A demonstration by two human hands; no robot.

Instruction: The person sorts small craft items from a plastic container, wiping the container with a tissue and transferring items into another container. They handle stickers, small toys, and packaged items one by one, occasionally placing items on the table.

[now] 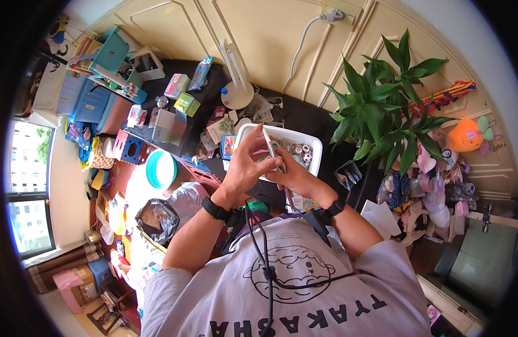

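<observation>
My left hand [245, 162] and my right hand [299, 176] meet above a white plastic bin [317, 145]. Between them is a thin flat stack [269, 142], seen almost edge-on; whether it is cards or a booklet I cannot tell. The fingers of my left hand rise along its upper end, and the thumb presses on it. My right hand grips its lower part from the right. Inside the bin lie many small pieces, among them a football-patterned ball [307, 157]. A printed colourful packet [303, 203] shows below my right hand, partly hidden.
On the black desk stand a white lamp [238, 94], a green box [187, 104] and a clutter of small packets [219, 128]. A leafy plant [372, 109] spreads at the right. To the left are a turquoise bucket [161, 169] and a bag-lined bin [158, 221]. Black cables [267, 269] hang before my chest.
</observation>
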